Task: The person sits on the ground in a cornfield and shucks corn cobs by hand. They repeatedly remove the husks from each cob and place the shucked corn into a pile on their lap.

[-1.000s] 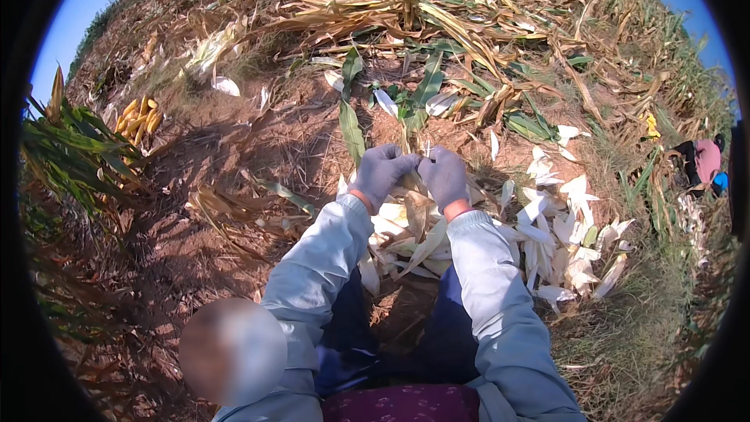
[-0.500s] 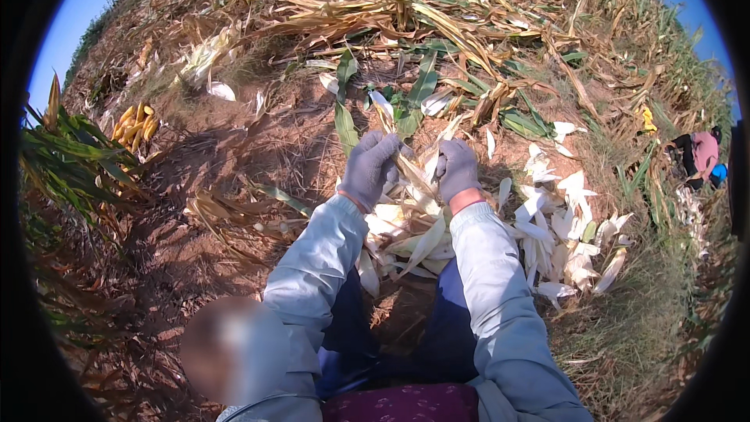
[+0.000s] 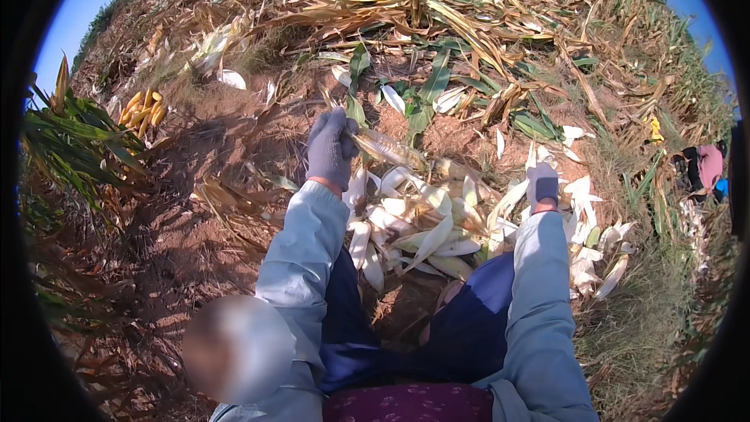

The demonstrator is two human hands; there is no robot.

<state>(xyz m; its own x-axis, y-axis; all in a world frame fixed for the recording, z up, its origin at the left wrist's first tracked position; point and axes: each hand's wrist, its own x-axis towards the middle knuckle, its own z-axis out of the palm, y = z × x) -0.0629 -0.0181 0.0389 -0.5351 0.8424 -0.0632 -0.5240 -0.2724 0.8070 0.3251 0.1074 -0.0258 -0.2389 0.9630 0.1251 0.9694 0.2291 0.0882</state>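
Note:
My left hand (image 3: pixel 332 148), in a grey knit glove, is closed around one end of a corn ear (image 3: pixel 388 148). The ear points right, with thin dry husk still over part of it. Far to the right, my right hand (image 3: pixel 543 186), in the same kind of glove, is over pale husks at the pile's right side. Its fingers are mostly hidden, so whether it grips a husk strip cannot be made out. Between the hands, in front of my knees, lies a heap of pale corn husks (image 3: pixel 433 227).
Husked yellow corn cobs (image 3: pixel 142 112) lie piled at the far left, beside green corn leaves (image 3: pixel 74 144). Cut dry stalks (image 3: pixel 461 23) cover the ground ahead. At the right edge are a pink cloth (image 3: pixel 709 166) and a small yellow thing (image 3: pixel 655 130).
My hands have moved apart. The left went left with the corn ear, and the right swung out to the husks on the right. More of the ear now shows.

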